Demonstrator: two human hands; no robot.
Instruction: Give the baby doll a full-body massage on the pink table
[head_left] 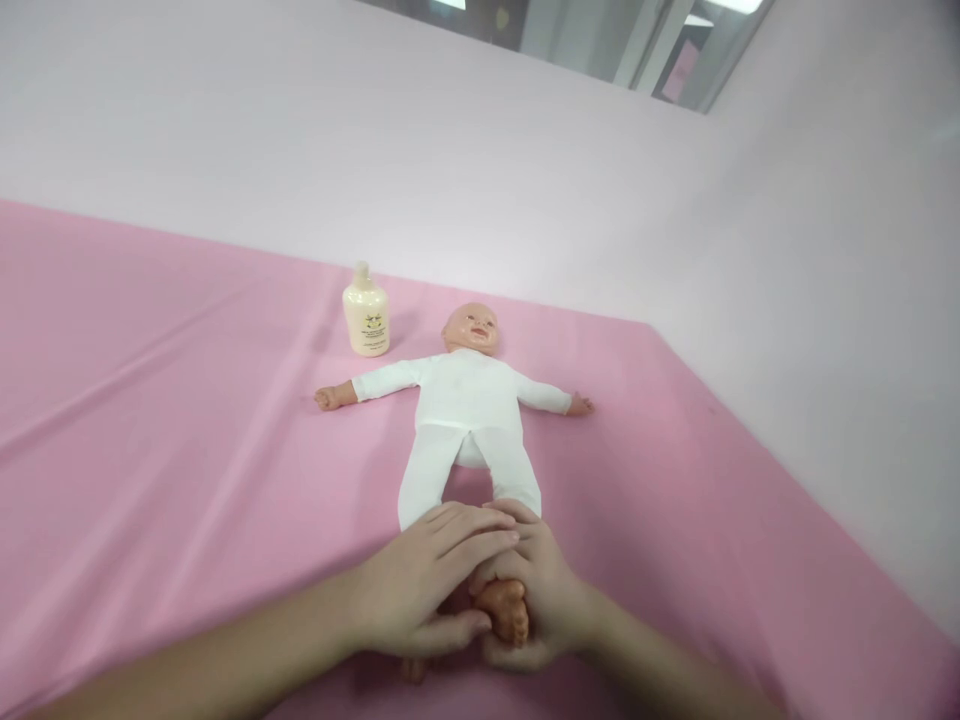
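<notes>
A baby doll [465, 400] in a white suit lies on its back on the pink sheet [187, 420], arms spread, head toward the wall. My left hand [420, 585] and my right hand [544, 590] wrap together around the doll's bare foot [506, 607] at the near end. The left hand's fingers lie over the right hand's fingers, and its thumb presses under the foot. The doll's other foot is mostly hidden beneath my left hand.
A cream-coloured lotion bottle [366, 315] stands upright beside the doll's head, to the left. A pale wall [525, 180] rises behind the bed, with a window [622, 40] at the top. The sheet's right edge [787, 470] meets the wall.
</notes>
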